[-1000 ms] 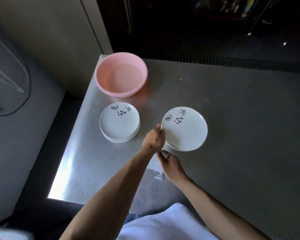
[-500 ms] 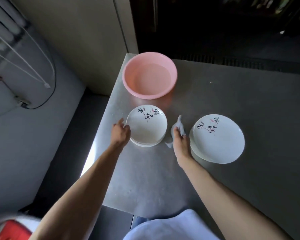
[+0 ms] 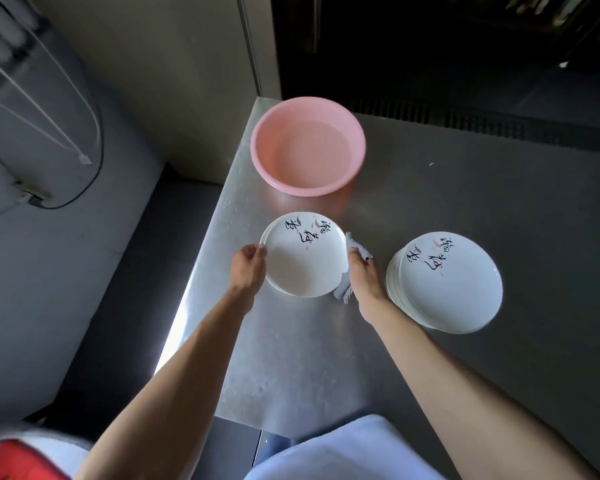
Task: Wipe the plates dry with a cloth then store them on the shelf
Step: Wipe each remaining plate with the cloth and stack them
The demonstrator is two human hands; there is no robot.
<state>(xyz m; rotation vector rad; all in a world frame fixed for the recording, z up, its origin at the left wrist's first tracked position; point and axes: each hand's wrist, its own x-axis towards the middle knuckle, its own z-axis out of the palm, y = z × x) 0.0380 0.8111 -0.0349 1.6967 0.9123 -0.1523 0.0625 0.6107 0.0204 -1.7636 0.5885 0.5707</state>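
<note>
Two stacks of white plates with black and pink brush lettering stand on a steel table (image 3: pixel 291 358). The left stack (image 3: pixel 302 258) is near the table's left edge, the right stack (image 3: pixel 447 285) toward the middle. My left hand (image 3: pixel 248 268) grips the left rim of the top plate of the left stack. My right hand (image 3: pixel 362 275) holds a small grey cloth (image 3: pixel 359 249) against that plate's right rim, and a corner of the cloth hangs out below my palm.
A pink plastic basin (image 3: pixel 307 145) holding some water sits behind the left stack at the table's far left corner. The table's left edge drops to a dark floor (image 3: pixel 125 289). A dark opening lies beyond the far edge.
My left hand has closed onto the left stack's top plate rim. My right hand with the cloth has moved left from beside the right stack to the left stack's right rim.
</note>
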